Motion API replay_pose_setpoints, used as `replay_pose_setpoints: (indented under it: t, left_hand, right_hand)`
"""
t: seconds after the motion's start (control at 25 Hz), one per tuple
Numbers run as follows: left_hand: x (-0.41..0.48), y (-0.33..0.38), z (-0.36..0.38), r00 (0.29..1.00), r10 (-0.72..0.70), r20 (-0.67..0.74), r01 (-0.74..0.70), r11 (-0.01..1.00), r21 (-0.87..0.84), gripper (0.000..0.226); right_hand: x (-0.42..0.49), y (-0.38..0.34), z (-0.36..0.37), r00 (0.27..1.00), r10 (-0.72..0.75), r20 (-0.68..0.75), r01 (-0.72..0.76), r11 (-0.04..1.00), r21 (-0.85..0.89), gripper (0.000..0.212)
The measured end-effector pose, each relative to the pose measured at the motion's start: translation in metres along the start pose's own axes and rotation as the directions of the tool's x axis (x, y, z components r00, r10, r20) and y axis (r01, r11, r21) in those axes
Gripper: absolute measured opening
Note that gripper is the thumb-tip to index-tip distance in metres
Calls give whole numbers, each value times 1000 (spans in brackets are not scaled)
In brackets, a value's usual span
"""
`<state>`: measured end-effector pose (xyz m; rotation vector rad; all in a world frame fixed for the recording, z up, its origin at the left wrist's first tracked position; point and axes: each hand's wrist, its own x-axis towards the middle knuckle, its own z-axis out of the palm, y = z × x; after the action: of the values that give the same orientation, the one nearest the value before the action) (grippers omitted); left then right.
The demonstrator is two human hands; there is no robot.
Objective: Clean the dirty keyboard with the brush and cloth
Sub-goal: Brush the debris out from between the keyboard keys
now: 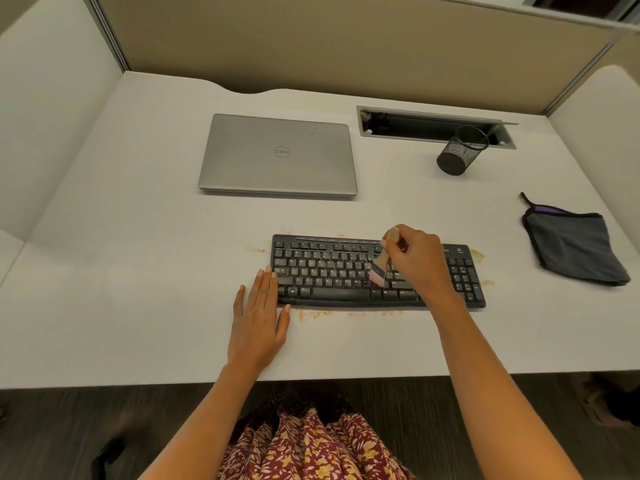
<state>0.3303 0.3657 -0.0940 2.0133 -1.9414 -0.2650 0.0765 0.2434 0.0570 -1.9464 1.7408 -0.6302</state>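
A black keyboard [332, 271] lies on the white desk [138, 271], with tan crumbs scattered around its edges. My right hand [417, 261] grips a small wooden-handled brush [381, 263] whose bristles rest on the keys right of centre. My left hand [258, 317] lies flat on the desk, fingers together, touching the keyboard's left end. A folded dark grey cloth [573, 249] with a purple edge sits on the desk far to the right, apart from both hands.
A closed silver laptop [278, 155] lies behind the keyboard. A black mesh pen cup [462, 150] is tipped over next to an open cable slot [433, 124] at the back right. Partition walls enclose the desk on three sides.
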Motion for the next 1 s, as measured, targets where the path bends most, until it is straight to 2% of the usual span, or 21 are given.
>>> replay_pose_setpoints:
  t: [0.28,0.36,0.6,0.68,0.92,1.0]
  left_hand:
    - [1,0,1,1000,-7,6,7,1000,-1,67]
    - [1,0,0,1000,-5,0,5,1000,-4,67]
    - [1,0,0,1000,15,-4,-15,1000,18,67]
    - [1,1,0,1000,15,-4,-15,1000,10,67]
    - [1,0,1,1000,10,5,-10,1000,1,67]
    - [1,0,0,1000,12,3,-12,1000,3,67]
  right_hand:
    - [4,1,8,981,13,-191,13,991,136,8]
    - [3,3,1,977,13,-213,13,992,124,9]
    - [-2,17,-8,998,43,-50,-47,995,-84,17]
    - [0,18,-6,997,55,-51,-58,996,-73,16]
    - [2,14,1,967,76,-245,-49,992,117,12]
    - [1,14,-4,958,66,-280,-36,993,110,13]
